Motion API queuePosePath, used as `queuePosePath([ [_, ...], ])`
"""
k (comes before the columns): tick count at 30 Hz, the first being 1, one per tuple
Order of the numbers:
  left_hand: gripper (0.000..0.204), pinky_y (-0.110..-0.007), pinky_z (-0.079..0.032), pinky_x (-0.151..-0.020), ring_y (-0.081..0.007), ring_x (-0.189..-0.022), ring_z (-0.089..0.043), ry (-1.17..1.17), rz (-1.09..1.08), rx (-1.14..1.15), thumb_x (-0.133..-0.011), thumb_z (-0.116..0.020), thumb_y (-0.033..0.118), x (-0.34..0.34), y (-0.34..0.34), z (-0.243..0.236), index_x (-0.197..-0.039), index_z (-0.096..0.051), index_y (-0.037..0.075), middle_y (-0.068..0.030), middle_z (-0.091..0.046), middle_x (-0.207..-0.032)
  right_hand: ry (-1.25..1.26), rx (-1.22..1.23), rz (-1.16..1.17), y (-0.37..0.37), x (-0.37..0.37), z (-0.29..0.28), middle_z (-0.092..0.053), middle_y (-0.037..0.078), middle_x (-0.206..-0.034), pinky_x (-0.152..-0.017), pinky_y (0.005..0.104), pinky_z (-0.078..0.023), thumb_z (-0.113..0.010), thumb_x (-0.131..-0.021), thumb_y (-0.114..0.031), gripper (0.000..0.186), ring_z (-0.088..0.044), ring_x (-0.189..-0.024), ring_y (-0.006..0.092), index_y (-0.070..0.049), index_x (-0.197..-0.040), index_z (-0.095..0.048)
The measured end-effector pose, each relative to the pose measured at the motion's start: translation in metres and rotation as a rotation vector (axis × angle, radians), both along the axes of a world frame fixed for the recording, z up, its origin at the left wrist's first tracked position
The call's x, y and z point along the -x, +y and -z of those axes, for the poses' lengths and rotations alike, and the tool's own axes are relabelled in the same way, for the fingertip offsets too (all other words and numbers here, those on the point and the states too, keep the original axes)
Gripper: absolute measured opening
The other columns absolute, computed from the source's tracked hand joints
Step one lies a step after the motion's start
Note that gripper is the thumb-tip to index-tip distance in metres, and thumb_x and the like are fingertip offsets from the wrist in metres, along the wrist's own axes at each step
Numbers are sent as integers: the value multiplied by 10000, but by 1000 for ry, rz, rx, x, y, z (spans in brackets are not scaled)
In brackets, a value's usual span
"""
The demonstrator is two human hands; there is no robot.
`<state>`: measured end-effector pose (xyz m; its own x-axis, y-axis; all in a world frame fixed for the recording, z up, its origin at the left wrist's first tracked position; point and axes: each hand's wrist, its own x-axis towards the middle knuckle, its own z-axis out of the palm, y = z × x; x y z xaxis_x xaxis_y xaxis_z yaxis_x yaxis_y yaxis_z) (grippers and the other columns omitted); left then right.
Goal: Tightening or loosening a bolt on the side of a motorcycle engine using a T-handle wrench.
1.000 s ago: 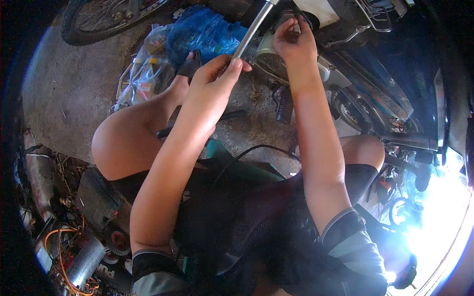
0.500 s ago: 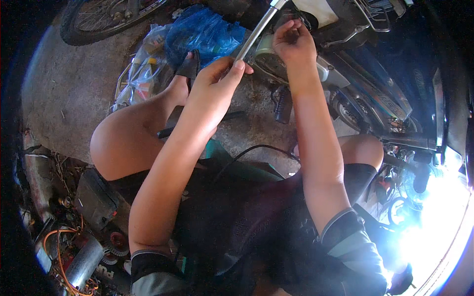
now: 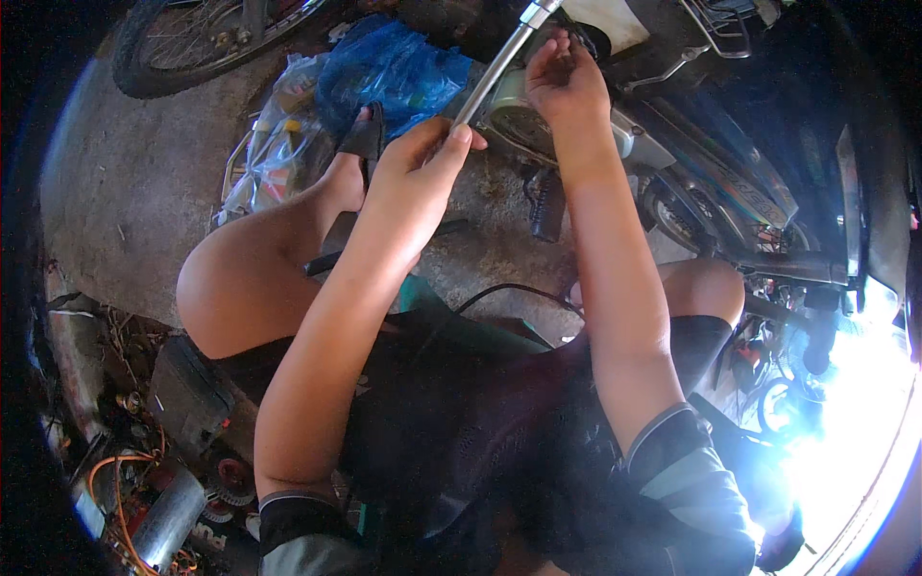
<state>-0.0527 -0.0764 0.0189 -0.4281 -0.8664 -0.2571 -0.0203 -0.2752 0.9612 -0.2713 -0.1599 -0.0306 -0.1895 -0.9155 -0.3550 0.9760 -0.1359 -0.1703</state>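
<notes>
My left hand [image 3: 418, 178] is closed round the lower end of a long silver socket wrench handle [image 3: 490, 82]. The bar slants up and to the right, its jointed head near the top edge of the view. Beside it, my right hand [image 3: 567, 86] is raised palm inward against the underside of a motorbike [image 3: 663, 125], its fingers bent together near a dark part. What those fingers hold, if anything, is hidden. Just left of the right wrist is a round, pale metallic engine cover [image 3: 517, 113]. A black footrest with a spring [image 3: 545, 204] lies below it.
A blue plastic bag [image 3: 394, 72] and a clear bag with bottles [image 3: 279, 158] lie beyond my left foot. A bicycle wheel [image 3: 192, 58] stands at the far left. Tools, a metal cylinder [image 3: 171, 514] and an orange cable [image 3: 120, 480] clutter the lower left. Bright light glares at the right.
Both hands and the wrench keep nearly the same place; the whole view shifts slightly. The right hand's fingers have moved a little up and left.
</notes>
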Motion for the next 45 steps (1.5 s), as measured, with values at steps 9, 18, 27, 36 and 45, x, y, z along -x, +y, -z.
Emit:
queuePosePath([
  [9,255,-186,-221,-526,-31,-573,-295,-12,-10,-21,-895,-480,276,3,1,0,-911,-600,51,70,-368,-629,58,-78,41,16,-15,-4,-613,73,-750,-562,244,-518,-444,-885,-181,210,-559,-594,118,3,-845,-536],
  [18,266,-199,-230,-527,-40,-566,-291,2,6,-26,-893,-479,280,3,0,3,-908,-595,41,73,-348,-611,-44,98,-49,10,-3,5,-606,58,-729,-540,235,-511,-475,-853,-155,166,-554,-573,106,-3,-833,-537],
  [27,286,-203,-248,-550,-51,-577,-309,29,24,-42,-894,-473,294,3,0,5,-910,-592,34,65,-356,-608,-120,194,-218,14,0,8,-576,62,-830,-581,258,-494,-486,-861,-196,185,-547,-661,134,-18,-890,-527],
  [36,290,-209,-261,-562,-53,-588,-316,25,19,-55,-889,-482,308,2,0,6,-906,-597,42,64,-364,-621,-105,207,-175,9,10,14,-622,99,-794,-564,253,-520,-424,-879,-159,249,-608,-665,177,54,-924,-544],
  [45,287,-208,-270,-582,-56,-610,-321,48,1,-85,-889,-484,309,4,1,9,-911,-593,45,65,-366,-632,-50,108,-138,11,4,1,-602,111,-746,-545,264,-528,-389,-899,-182,283,-587,-630,194,47,-912,-554],
])
